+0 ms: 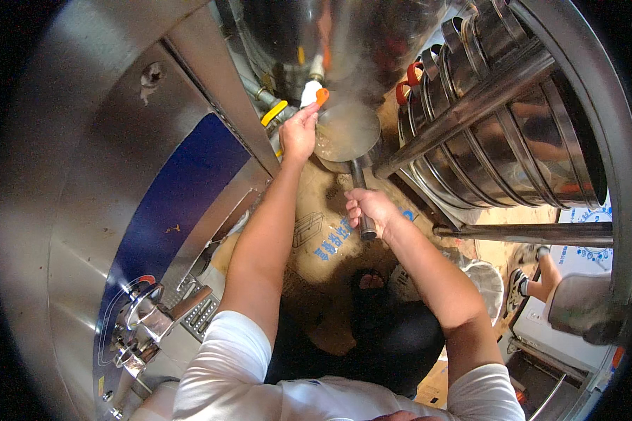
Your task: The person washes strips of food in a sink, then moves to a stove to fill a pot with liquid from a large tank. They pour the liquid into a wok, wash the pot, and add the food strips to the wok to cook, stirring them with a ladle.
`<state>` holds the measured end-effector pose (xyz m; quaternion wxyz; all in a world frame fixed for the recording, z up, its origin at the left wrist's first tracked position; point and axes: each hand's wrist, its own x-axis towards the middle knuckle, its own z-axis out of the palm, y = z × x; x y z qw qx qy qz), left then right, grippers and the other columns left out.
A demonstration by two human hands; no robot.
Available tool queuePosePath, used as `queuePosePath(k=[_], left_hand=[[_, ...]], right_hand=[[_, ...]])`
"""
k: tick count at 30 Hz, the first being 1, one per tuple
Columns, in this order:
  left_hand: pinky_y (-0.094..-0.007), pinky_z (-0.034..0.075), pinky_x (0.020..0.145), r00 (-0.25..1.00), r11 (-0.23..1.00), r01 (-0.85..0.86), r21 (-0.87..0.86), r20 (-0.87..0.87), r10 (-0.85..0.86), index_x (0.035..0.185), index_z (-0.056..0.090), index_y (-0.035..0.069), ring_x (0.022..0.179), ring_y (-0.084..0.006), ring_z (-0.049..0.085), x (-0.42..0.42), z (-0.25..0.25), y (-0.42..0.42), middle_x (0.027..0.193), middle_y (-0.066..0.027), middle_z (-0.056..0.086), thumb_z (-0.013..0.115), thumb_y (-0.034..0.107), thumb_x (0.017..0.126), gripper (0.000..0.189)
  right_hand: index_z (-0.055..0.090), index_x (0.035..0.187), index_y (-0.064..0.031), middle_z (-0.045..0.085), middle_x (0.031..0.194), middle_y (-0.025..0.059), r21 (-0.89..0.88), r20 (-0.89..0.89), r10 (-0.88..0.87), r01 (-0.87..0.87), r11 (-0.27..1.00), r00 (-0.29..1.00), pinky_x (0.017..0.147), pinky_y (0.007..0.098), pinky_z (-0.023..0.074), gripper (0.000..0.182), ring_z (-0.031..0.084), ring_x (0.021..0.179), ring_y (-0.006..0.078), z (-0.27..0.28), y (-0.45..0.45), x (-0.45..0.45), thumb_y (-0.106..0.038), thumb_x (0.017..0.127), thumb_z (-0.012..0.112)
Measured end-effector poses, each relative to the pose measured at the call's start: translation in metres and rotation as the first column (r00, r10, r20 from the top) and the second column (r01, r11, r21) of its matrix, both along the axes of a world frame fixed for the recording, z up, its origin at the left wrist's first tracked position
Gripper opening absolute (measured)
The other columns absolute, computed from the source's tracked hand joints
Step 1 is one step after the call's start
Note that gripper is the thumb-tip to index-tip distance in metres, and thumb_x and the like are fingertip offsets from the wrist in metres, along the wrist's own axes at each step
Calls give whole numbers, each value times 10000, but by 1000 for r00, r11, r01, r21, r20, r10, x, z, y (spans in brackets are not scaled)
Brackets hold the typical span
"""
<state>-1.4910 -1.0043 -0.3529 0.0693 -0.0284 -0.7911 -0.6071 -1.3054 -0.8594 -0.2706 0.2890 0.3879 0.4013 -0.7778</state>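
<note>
My left hand [298,132] pinches the orange handle [322,97] of a valve with its thumb and fingertips. A white spout piece [310,93] sits beside that handle, low on a large shiny metal vessel [347,42]. Below it, a round metal pan [350,134] holds steaming, bubbly liquid. My right hand [369,208] is closed around the pan's tubular metal handle [359,176], whose end sticks out toward me. Next to my left hand is a valve with a yellow lever [274,112] on a metal pipe.
Flattened printed cardboard [321,231] covers the floor. At right, large round metal containers [495,147] lie behind rack bars [468,110]. A steel machine with a blue panel [174,200] and metal fittings [150,316] stands at left. Another person's leg [547,276] shows at far right.
</note>
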Motion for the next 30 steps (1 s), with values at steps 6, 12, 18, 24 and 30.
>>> queuePosePath(k=[6, 12, 18, 24, 30], left_hand=[[-283, 547, 942, 999, 996, 31, -83, -8, -32, 1222, 736, 45, 1032, -129, 723, 4, 17, 11, 1150, -98, 768, 690, 45, 949, 277], [-360, 554, 836, 998, 981, -3, 196, -54, 14, 1165, 757, 90, 852, -243, 722, -22, -28, -3, 1001, -101, 776, 756, 132, 899, 269], [-378, 511, 791, 917, 954, -226, -199, -373, 139, 1010, 747, 81, 800, -255, 624, -11, -13, 0, 896, -69, 726, 780, 153, 862, 167], [-385, 510, 783, 978, 980, -171, -105, -142, 155, 990, 752, 87, 786, -258, 637, -13, -13, -2, 875, -69, 720, 783, 196, 861, 171], [-391, 530, 747, 986, 983, -157, -101, -74, 150, 986, 757, 59, 784, -256, 701, -10, -12, -3, 825, -90, 738, 756, 249, 897, 210]], right_hand=[[490, 946, -76, 454, 675, -31, 2, 7, -33, 33, 999, 999, 436, 272, 396, 85, 409, 481, 74, -8, 9, 6, -111, 986, 556], [492, 887, -95, 487, 694, -16, -68, 3, 3, -3, 998, 1000, 455, 293, 434, 145, 427, 491, 80, -19, 3, 6, -128, 995, 582], [489, 900, -96, 487, 693, -22, -61, -1, -18, 18, 998, 1000, 455, 287, 431, 143, 426, 498, 79, -18, 3, 12, -134, 996, 587], [483, 903, -99, 473, 680, -31, -67, -12, -13, 12, 998, 1000, 443, 269, 413, 139, 417, 491, 71, -17, -1, 13, -132, 996, 580], [452, 915, -109, 440, 674, -52, -63, -4, -16, 16, 998, 1000, 423, 243, 385, 133, 392, 479, 52, -10, -4, 12, -124, 1009, 546]])
